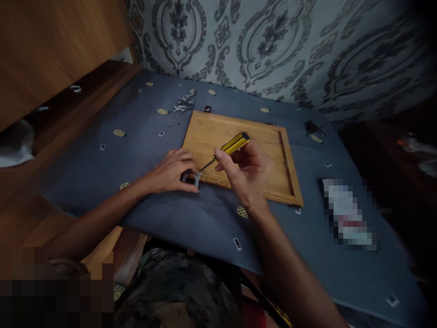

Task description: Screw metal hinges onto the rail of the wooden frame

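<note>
A wooden framed panel (259, 136) lies flat on a blue-grey cloth-covered table (143, 136). My right hand (247, 175) is closed around a yellow-and-black screwdriver (229, 148), whose tip points down-left at a small metal hinge (197, 176) at the panel's near left corner. My left hand (170, 172) is curled on that hinge, with fingers pinching it against the panel's edge.
Several loose metal hinges and screws (184, 102) lie beyond the panel's far left corner. A dark small object (312, 127) sits at the far right, a blurred-out flat item (348, 214) at the right. Wooden furniture (51, 59) stands to the left, patterned wallpaper (273, 41) behind.
</note>
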`<state>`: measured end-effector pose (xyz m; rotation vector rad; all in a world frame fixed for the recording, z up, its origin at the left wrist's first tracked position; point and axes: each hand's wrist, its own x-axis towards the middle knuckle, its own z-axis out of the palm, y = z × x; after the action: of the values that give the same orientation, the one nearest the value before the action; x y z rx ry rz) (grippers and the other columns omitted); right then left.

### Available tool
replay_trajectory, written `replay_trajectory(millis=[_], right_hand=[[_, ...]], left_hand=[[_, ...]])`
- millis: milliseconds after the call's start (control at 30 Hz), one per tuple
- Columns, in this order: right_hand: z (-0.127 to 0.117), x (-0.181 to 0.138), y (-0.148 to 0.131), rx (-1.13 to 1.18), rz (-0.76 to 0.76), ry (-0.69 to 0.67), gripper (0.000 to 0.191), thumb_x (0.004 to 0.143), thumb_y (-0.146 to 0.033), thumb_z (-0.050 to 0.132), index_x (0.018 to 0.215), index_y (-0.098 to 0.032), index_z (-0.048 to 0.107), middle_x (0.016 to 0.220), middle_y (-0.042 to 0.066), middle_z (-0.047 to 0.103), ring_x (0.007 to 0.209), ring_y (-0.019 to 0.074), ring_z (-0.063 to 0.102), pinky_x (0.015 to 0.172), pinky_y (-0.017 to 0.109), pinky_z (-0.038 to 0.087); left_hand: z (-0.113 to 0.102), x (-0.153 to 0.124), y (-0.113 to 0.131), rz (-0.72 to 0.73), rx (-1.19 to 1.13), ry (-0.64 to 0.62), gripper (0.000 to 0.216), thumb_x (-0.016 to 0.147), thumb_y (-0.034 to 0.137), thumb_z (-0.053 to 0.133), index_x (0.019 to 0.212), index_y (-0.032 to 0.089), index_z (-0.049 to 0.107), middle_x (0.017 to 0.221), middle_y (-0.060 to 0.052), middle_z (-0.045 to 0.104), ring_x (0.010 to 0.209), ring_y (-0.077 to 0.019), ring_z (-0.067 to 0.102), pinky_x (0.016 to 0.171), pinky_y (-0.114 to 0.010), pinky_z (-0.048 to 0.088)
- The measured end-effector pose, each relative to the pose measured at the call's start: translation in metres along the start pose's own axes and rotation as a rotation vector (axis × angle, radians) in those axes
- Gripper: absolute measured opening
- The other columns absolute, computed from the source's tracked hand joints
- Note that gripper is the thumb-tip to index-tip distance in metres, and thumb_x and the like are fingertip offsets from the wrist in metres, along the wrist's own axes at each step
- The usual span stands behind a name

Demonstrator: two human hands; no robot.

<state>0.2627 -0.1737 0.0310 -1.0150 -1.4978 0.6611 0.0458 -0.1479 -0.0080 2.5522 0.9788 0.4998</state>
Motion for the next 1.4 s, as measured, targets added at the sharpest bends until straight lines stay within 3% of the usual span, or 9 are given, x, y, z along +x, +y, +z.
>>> replay_trajectory(millis=[233, 967, 1400], right_hand=[[0.0022, -0.0015, 0.004, -0.014, 0.038, -0.055, 0.046, 0.085, -0.059, 0.081, 0.077, -0.025, 0.051, 0.066, -0.007, 0.055, 0.053, 0.0104, 0.055, 0.052, 0.028, 0.049], [0.0027, -0.0014, 0.0059, -0.021, 0.02, -0.027, 0.049, 0.085, -0.06, 0.082, 0.075, -0.025, 0.049, 0.065, -0.007, 0.051, 0.054, 0.0103, 0.054, 0.052, 0.027, 0.048], [0.0031, -0.0001, 0.0084, 0.016, 0.064, -0.099, 0.045, 0.083, -0.059, 0.084, 0.081, -0.024, 0.056, 0.07, -0.005, 0.058, 0.057, 0.0116, 0.06, 0.053, 0.027, 0.049]], left_hand=[[0.0024, -0.0004, -0.0004, -0.008, 0.003, 0.017, 0.045, 0.084, 0.061, 0.085, 0.098, 0.02, 0.072, 0.104, -0.005, 0.067, 0.107, -0.0282, 0.058, 0.091, -0.038, 0.038], [0.0034, -0.0008, -0.0017, -0.005, -0.009, 0.02, 0.045, 0.083, 0.06, 0.086, 0.099, 0.02, 0.072, 0.104, -0.006, 0.067, 0.106, -0.0285, 0.058, 0.091, -0.038, 0.038], [0.001, 0.0011, 0.0004, 0.006, 0.001, 0.011, 0.044, 0.085, 0.059, 0.085, 0.098, 0.02, 0.071, 0.105, -0.006, 0.067, 0.106, -0.0282, 0.059, 0.093, -0.039, 0.039]])
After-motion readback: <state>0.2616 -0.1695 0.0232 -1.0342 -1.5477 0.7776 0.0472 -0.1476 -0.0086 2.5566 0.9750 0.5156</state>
